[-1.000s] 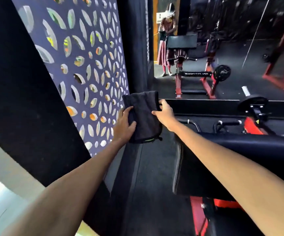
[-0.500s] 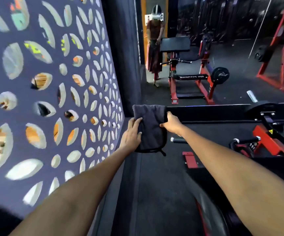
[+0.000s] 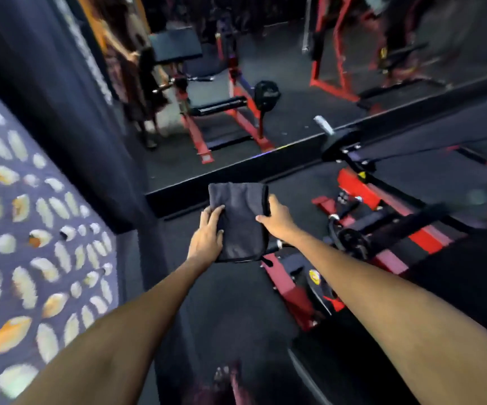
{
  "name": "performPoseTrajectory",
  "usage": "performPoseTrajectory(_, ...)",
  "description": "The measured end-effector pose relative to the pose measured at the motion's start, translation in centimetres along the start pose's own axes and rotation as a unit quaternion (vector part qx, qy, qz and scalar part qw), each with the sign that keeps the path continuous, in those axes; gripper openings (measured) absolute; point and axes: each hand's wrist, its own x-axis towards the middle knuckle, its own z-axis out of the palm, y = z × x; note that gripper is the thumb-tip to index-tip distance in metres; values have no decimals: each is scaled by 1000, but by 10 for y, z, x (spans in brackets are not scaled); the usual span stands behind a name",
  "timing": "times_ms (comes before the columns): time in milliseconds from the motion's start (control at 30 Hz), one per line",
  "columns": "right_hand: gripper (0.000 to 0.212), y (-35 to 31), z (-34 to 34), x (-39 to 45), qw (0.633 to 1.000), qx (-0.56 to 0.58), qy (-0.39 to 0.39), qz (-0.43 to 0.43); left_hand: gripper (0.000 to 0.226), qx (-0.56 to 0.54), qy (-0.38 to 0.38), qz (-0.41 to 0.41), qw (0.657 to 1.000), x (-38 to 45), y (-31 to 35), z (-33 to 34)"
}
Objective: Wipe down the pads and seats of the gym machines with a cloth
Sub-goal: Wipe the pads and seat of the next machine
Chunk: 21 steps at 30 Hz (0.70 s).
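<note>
Between your two outstretched arms, your left hand [image 3: 207, 235] grips the left edge of the folded dark cloth [image 3: 240, 220], its fingers laid over the front of the fabric. Your right hand [image 3: 277, 219] pinches the cloth's right edge, thumb across the front and fingers curled behind. You hold the cloth in the air, roughly upright, over the dark floor [image 3: 207, 302] and touching no pad. Just to its right and lower stands a red-framed machine [image 3: 359, 200] with black parts, blurred. Beyond the cloth a wall mirror [image 3: 294, 83] reflects a similar red bench with a black pad [image 3: 175, 48]. On your left runs a dark panel [image 3: 32, 258] cut with leaf-shaped openings.
</note>
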Motion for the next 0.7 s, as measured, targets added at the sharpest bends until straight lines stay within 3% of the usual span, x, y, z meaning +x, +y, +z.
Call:
performPoseTrajectory(200, 25, 15, -60, 19, 987, -16, 151, 58, 62, -72, -77, 127, 986, 87, 47, 26)
performPoseTrajectory(400, 55, 19, -88, 12, 955, -40, 268, 120, 60, -128, -136, 243, 952, 134, 89, 46)
performPoseTrajectory(567, 34, 34, -110, -27, 913, -49, 358, 190, 61, -173, -197, 326, 908, 136, 134, 82)
performPoseTrajectory(700, 30, 47, -143, -63, 852, -97, 448, 252, 61, -200, -240, 379, 871, 124, 192, 113)
